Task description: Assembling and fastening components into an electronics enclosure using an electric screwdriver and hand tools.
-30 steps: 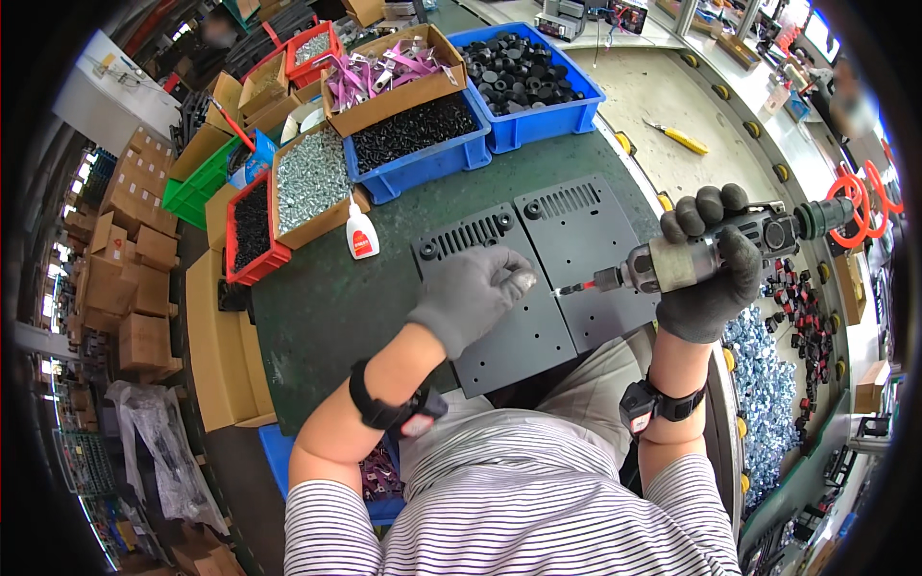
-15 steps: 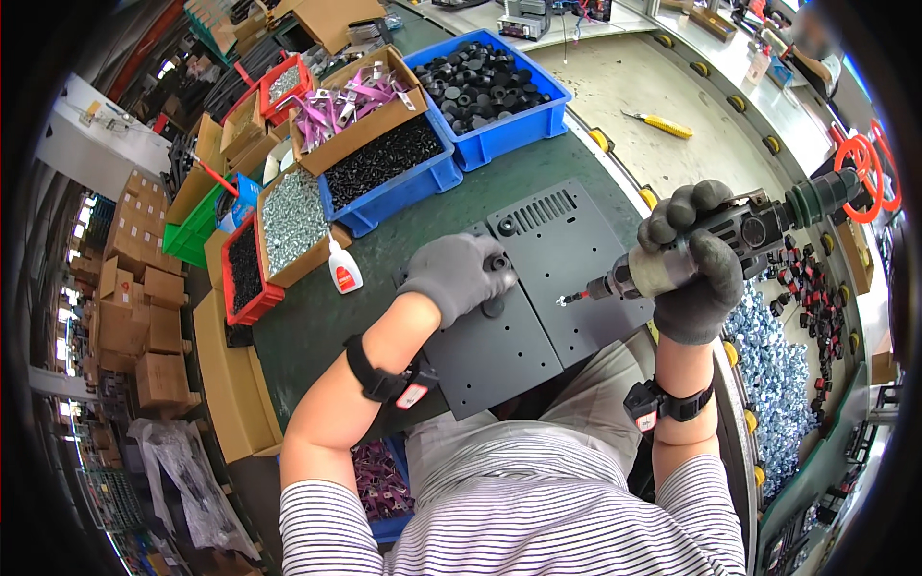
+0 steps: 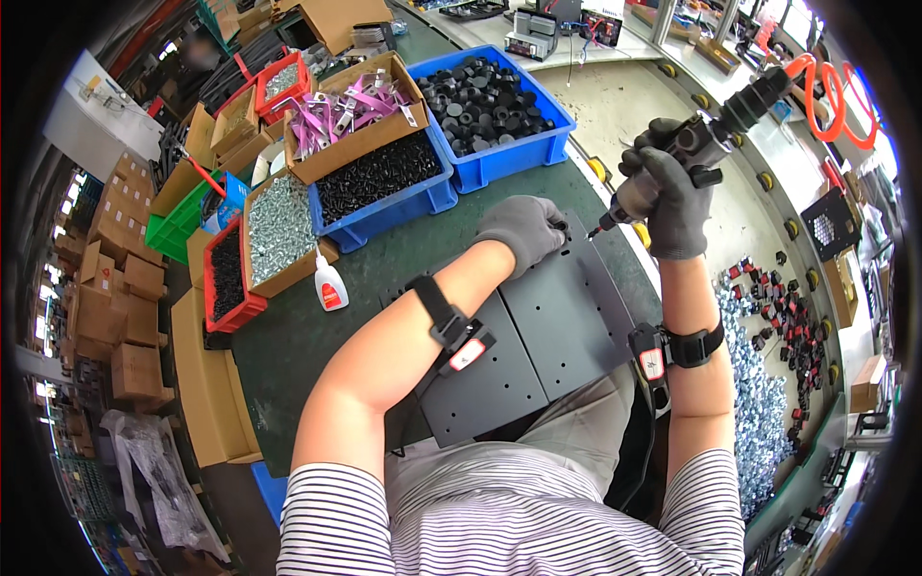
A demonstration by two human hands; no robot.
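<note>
Gripping a dark driver: right hand — left hand, grip unclear, at dark-grey, hole-dotted plate

The left hand and right hand wear dark grey gloves; the wrist straps are black. The shirt is white with thin dark stripes. The plates are dark grey, the table dark green, the power tool black and grey, the hose orange-red. The bottle is white with a red label, the knobs black, the large bins blue, the brackets purple and silver.
</note>
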